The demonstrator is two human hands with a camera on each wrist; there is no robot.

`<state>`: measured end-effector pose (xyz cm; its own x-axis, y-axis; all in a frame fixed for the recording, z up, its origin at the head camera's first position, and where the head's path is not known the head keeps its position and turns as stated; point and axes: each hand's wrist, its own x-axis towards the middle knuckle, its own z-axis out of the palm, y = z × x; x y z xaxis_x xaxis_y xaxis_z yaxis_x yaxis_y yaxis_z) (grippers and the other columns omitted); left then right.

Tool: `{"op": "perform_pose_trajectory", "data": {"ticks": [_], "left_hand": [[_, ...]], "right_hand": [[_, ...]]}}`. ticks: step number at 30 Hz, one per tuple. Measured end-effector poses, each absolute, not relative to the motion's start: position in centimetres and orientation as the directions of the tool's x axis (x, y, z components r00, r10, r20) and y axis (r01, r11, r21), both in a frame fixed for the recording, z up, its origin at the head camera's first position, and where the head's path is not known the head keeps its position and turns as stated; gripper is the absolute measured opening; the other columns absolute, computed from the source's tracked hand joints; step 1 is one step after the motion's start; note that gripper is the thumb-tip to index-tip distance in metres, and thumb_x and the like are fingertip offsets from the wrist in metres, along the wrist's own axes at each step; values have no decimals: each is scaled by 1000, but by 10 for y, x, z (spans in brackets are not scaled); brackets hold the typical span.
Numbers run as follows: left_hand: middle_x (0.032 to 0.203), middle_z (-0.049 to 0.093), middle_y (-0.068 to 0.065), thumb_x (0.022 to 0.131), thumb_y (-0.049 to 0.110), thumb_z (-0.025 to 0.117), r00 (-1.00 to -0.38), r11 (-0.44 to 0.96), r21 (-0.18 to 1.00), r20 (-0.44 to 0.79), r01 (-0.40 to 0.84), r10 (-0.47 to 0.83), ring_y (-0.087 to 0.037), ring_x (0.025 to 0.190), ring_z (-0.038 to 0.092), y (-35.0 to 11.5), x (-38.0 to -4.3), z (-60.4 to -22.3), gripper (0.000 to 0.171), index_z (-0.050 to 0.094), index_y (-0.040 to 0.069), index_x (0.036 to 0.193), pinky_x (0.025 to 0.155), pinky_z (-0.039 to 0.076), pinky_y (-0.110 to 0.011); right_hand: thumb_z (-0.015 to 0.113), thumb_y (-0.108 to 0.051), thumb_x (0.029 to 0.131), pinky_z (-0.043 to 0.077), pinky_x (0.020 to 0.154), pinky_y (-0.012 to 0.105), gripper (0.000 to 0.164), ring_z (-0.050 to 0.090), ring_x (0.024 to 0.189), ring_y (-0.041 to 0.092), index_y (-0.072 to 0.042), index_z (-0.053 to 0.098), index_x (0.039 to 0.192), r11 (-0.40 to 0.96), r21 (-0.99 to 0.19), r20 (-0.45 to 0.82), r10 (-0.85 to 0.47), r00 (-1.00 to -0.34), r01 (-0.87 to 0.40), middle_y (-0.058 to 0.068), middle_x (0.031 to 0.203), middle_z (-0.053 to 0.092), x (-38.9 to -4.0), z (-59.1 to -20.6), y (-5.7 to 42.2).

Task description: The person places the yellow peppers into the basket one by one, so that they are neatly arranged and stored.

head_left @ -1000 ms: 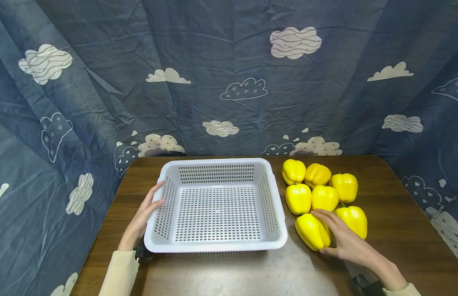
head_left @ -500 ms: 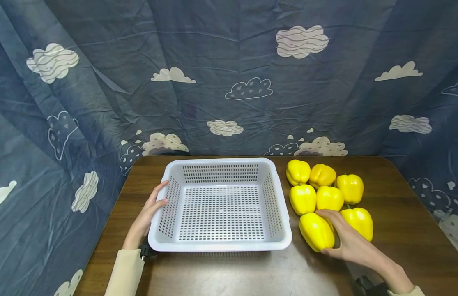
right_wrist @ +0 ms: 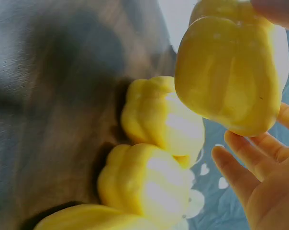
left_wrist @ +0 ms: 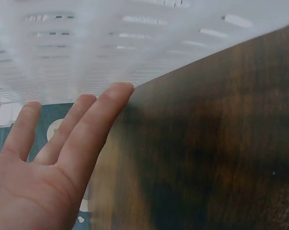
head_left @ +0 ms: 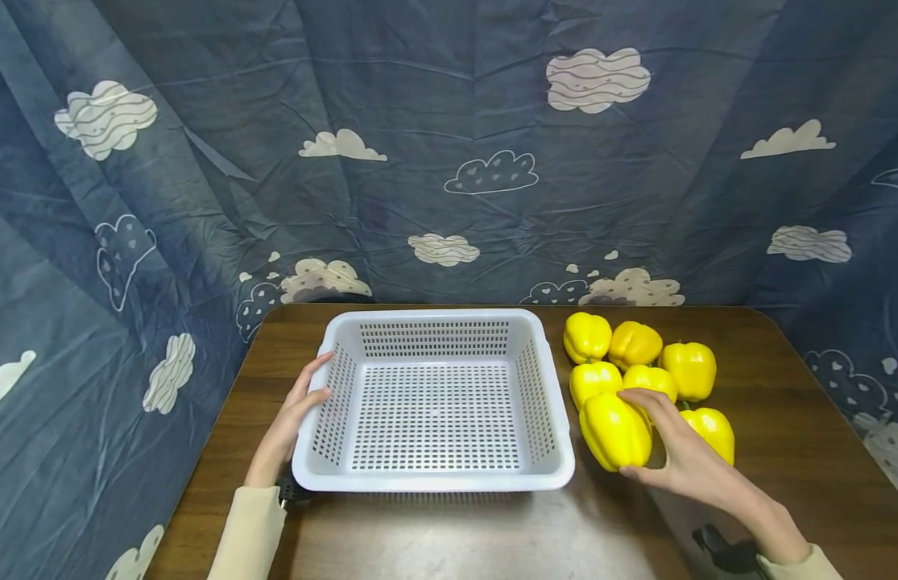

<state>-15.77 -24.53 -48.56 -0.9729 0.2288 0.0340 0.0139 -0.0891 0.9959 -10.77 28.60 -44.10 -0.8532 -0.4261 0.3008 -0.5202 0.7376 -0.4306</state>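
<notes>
My right hand (head_left: 684,457) holds a yellow bell pepper (head_left: 615,432) between thumb and fingertips, raised off the table. In the right wrist view this bell pepper (right_wrist: 230,72) hangs above others, with fingertips at its lower end. My left hand (head_left: 292,415) rests at the left side of a white perforated plastic basket (head_left: 432,482), thumb and forefinger over the rim. From the left wrist, straight fingers (left_wrist: 94,127) show against the basket's outer wall (left_wrist: 96,43). Only the basket's bare slotted floor shows inside its walls.
Several more yellow bell peppers (head_left: 689,370) stand close together right of the basket, one partly hidden behind my right hand. The brown wooden table (head_left: 782,419) ends at the back against a dark blue curtain (head_left: 391,105) with cloud prints.
The right hand has taken hold of the front bell pepper and lifted it from the table. The left hand stays at the basket's side. The head view has shifted slightly.
</notes>
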Motion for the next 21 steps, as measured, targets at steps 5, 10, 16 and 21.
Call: {"op": "perform_pose_trajectory", "data": {"ticks": [5, 10, 16, 21], "left_hand": [[154, 10, -18, 99, 4, 38, -974, -116, 993, 47, 21, 223, -42, 127, 28, -245, -159, -487, 54, 21, 13, 150, 88, 43, -49], [153, 11, -18, 98, 3, 38, -975, -116, 993, 45, 20, 218, -40, 124, 30, -244, -159, -487, 55, 21, 12, 149, 87, 44, -47], [153, 10, -17, 98, 5, 38, -978, -101, 995, 24, 3, 209, -41, 125, 30, -243, -159, -485, 55, 21, 12, 150, 87, 44, -50], [153, 11, -16, 98, 5, 38, -979, -101, 995, 17, -4, 201, -41, 124, 31, -244, -159, -485, 55, 21, 12, 150, 86, 44, -49]], "right_hand": [[91, -26, 59, 24, 94, 7, 97, 39, 116, 27, -6, 39, 138, 720, -432, 332, -433, -838, -544, 11, 134, 39, -115, -431, 279], [91, -25, 59, 43, 92, 40, 97, 38, 118, 26, -8, 38, 139, 726, -442, 326, -417, -848, -527, 10, 136, 39, -123, -422, 271], [90, -25, 61, 41, 87, 56, 96, 40, 117, 30, -8, 38, 140, 707, -463, 331, -422, -844, -535, 12, 135, 38, -133, -411, 262], [88, -27, 64, 40, 85, 64, 93, 41, 115, 34, -8, 37, 139, 702, -486, 302, -424, -854, -520, 14, 134, 37, -139, -402, 254]]}}
